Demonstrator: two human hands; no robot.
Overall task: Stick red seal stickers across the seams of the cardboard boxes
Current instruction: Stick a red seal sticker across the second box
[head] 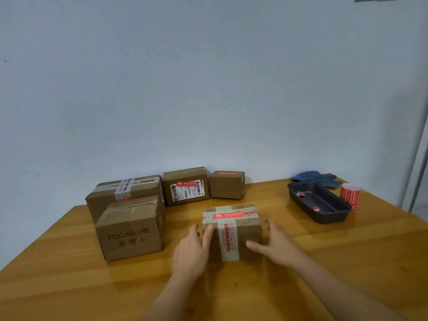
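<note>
Head view: both hands, left hand (192,249) and right hand (275,245), fingers spread, flank the sealed box (232,232); grip its sides evenly before shifting it toward the tabletop's (347,262) far edge.

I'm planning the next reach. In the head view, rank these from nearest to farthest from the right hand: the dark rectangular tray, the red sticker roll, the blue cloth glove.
From the right hand, at the right side of the taped cardboard box:
1. Dark rectangular tray, to the right and further back.
2. Red sticker roll, just beyond the tray's right rim.
3. Blue cloth glove, behind the tray, near the wall.
</note>
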